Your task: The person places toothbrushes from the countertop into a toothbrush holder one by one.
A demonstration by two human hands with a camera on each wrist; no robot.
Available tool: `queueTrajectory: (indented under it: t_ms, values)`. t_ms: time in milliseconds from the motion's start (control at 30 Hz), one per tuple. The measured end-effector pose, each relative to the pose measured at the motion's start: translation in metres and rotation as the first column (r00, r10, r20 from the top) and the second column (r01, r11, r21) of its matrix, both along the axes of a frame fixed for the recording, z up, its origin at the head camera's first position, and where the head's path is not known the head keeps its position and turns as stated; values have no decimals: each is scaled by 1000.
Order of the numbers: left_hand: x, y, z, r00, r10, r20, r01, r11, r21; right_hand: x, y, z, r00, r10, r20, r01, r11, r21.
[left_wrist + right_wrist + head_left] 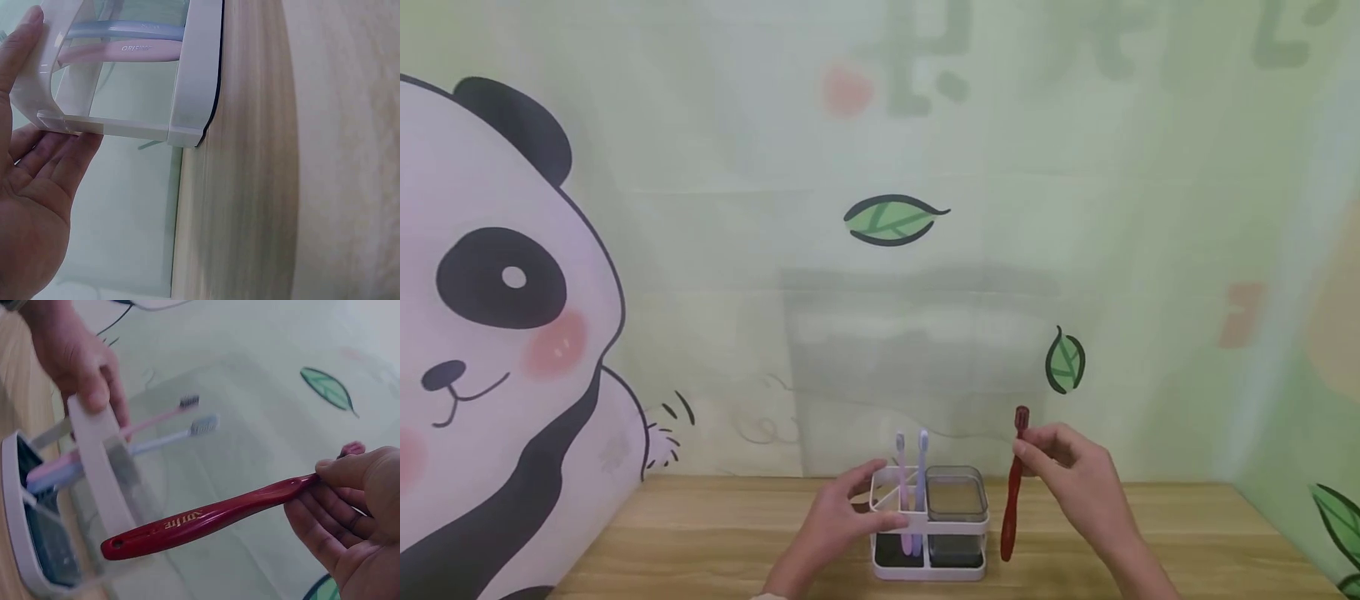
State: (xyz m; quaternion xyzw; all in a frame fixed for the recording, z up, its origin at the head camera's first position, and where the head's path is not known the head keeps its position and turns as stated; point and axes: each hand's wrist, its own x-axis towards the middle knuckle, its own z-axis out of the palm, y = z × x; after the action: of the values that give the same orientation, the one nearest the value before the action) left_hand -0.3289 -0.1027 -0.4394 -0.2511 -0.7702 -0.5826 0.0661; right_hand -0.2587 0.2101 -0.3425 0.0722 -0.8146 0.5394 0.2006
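Observation:
A white toothbrush holder (929,572) stands upright on the table, a pink toothbrush (904,475) and a blue toothbrush (922,467) in its left part. My left hand (837,515) grips the holder's upper frame from the left, thumb along the front and fingers at the side; the left wrist view shows the fingertips (87,140) against a side post. To the right of the holder, my right hand (1075,475) pinches a dark red toothbrush (1011,508) near its neck. Its bristle head points up, its handle hangs down, and gold lettering shows in the right wrist view.
A clear cup (956,493) occupies the holder's right part. Wood-patterned table (700,533) lies underneath. Behind it hangs a pale green cloth (715,250) printed with a panda and leaves.

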Motion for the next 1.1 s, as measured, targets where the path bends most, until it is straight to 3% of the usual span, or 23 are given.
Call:
queueTrajectory:
  t_ms: [433, 900, 1100]
  values:
    - [1, 1, 2, 1000, 20, 14, -20, 1000, -25, -2, -36, 12, 996, 10, -89, -26, 984, -178]
    - [2, 1, 3, 998, 30, 54, -27, 998, -65, -12, -62, 6, 985, -39, -169, -19, 945, -326]
    - [2, 1, 3, 998, 42, 55, -37, 996, -75, -15, -68, 4, 980, -61, -189, -9, 938, -346]
